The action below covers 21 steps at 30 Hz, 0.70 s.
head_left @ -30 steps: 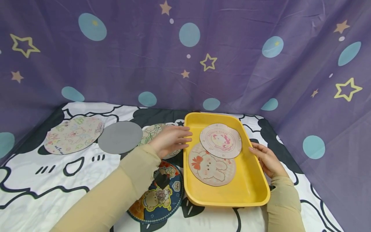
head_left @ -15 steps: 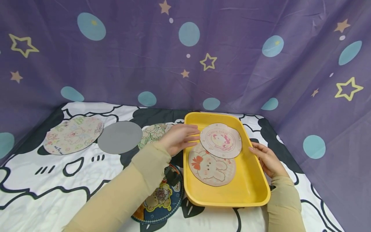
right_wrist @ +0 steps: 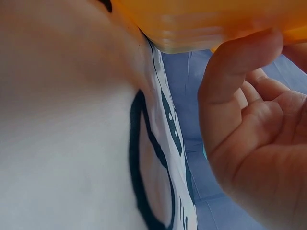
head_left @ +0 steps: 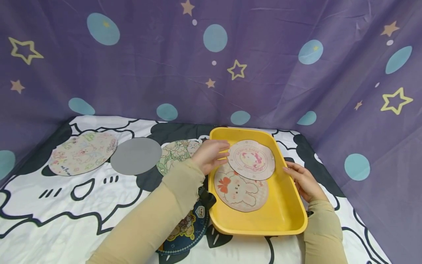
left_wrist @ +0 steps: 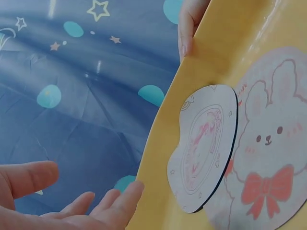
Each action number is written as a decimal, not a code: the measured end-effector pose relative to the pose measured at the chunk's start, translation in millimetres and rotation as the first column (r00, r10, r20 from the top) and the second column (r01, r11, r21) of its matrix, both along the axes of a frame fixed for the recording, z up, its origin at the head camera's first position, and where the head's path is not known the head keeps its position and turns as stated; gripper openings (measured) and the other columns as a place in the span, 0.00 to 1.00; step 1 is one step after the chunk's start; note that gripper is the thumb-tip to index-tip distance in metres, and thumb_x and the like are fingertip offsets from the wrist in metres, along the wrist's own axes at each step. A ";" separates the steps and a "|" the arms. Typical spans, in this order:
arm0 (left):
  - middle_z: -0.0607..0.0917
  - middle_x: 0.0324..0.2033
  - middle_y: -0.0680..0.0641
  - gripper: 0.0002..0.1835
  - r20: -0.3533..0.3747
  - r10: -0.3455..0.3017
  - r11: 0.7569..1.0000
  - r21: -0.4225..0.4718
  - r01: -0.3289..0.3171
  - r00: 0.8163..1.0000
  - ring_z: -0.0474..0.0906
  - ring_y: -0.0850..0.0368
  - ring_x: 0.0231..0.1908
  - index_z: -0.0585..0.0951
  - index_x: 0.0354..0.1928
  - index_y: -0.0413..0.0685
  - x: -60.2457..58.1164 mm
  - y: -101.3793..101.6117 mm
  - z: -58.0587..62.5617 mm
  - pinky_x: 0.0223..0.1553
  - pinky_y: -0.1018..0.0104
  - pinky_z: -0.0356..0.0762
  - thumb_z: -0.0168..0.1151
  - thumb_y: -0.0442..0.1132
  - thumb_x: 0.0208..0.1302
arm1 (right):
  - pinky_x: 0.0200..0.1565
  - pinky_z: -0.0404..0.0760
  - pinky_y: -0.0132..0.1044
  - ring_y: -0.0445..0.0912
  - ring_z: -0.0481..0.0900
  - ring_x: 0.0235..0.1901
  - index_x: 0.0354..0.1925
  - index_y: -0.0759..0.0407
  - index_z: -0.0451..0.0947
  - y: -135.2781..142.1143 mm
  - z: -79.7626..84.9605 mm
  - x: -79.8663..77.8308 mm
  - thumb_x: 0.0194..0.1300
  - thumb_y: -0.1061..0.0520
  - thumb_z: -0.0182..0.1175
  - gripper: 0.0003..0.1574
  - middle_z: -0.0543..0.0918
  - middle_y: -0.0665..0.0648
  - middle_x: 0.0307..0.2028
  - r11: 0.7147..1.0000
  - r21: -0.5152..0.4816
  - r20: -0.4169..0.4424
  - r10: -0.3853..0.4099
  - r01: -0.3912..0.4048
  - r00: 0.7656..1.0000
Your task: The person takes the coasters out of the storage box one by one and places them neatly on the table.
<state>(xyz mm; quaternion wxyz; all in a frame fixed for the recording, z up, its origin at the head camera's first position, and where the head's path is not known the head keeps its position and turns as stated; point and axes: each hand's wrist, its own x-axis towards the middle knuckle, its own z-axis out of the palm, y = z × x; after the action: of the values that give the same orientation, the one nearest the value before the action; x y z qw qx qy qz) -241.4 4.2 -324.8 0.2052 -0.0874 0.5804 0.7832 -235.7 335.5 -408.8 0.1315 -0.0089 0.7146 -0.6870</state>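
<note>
The right hand (head_left: 304, 183) holds the right rim of the yellow tray (head_left: 288, 214) while the left hand (head_left: 210, 156), fingers spread, hovers over its left rim, seemingly to pick up the pink-print mat (head_left: 251, 160) overlapping the bunny mat (head_left: 240, 194) inside, which calls for pinching its edge.

A purple starry curtain (head_left: 148, 69) backs a black-and-white cloth (head_left: 82, 201).

Left fingers (head_left: 220, 147) loosely extended, right fingers (head_left: 296, 168) bent
</note>
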 end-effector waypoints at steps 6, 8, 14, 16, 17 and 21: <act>0.67 0.71 0.42 0.27 0.035 0.048 0.998 0.041 -0.050 0.998 0.64 0.43 0.71 0.66 0.71 0.41 -5.3 4.4 -6.8 0.71 0.51 0.65 0.54 0.34 0.72 | 0.42 0.87 0.32 0.40 0.86 0.39 0.62 0.61 0.68 -0.7 -0.5 -1.5 0.75 0.54 0.54 0.23 0.85 0.46 0.42 1.000 0.012 0.010 -0.003 0.003 1.000; 0.67 0.71 0.42 0.26 0.042 0.061 0.997 0.048 -0.063 0.997 0.63 0.43 0.71 0.67 0.70 0.40 -6.4 6.0 -9.5 0.72 0.51 0.64 0.54 0.34 0.72 | 0.42 0.87 0.33 0.40 0.86 0.39 0.62 0.61 0.68 -0.9 -1.1 -2.2 0.75 0.53 0.55 0.23 0.85 0.46 0.42 1.000 0.020 0.012 -0.006 0.006 1.000; 0.66 0.69 0.41 0.25 0.051 0.080 0.993 0.088 -0.085 0.995 0.58 0.40 0.73 0.66 0.68 0.38 -9.1 12.4 -16.8 0.73 0.49 0.61 0.53 0.32 0.71 | 0.41 0.87 0.34 0.40 0.86 0.39 0.61 0.59 0.69 -0.9 -3.1 -4.5 0.74 0.53 0.56 0.22 0.85 0.47 0.42 0.999 0.034 0.001 -0.008 0.008 1.000; 0.66 0.69 0.42 0.26 0.053 0.080 0.993 0.087 -0.084 0.995 0.57 0.40 0.73 0.65 0.69 0.38 -10.0 14.7 -18.7 0.73 0.49 0.61 0.53 0.32 0.71 | 0.41 0.87 0.34 0.41 0.86 0.39 0.62 0.59 0.69 -0.2 -3.5 -4.7 0.74 0.53 0.56 0.22 0.85 0.47 0.42 1.000 0.027 0.001 -0.007 0.007 1.000; 0.66 0.70 0.42 0.26 0.056 0.080 0.993 0.087 -0.085 0.995 0.57 0.40 0.73 0.64 0.70 0.38 -10.7 16.0 -19.4 0.73 0.49 0.60 0.53 0.32 0.71 | 0.41 0.87 0.34 0.41 0.86 0.39 0.62 0.59 0.69 0.1 -3.5 -4.6 0.74 0.53 0.56 0.22 0.85 0.47 0.42 1.000 0.024 0.000 -0.007 0.007 1.000; 0.62 0.73 0.42 0.30 0.071 0.085 0.993 0.070 -0.090 0.994 0.54 0.41 0.74 0.58 0.74 0.39 -13.6 20.4 -20.6 0.74 0.49 0.58 0.52 0.33 0.72 | 0.41 0.87 0.34 0.41 0.86 0.39 0.61 0.59 0.70 0.6 -3.0 -3.7 0.74 0.53 0.56 0.21 0.86 0.47 0.42 1.000 0.010 0.001 -0.007 0.007 1.000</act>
<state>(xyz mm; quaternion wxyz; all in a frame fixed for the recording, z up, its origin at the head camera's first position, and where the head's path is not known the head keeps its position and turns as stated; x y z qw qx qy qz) -255.0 24.6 -345.4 0.1933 -0.1316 0.5397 0.8087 -239.4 336.2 -411.8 0.1296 -0.0055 0.7181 -0.6838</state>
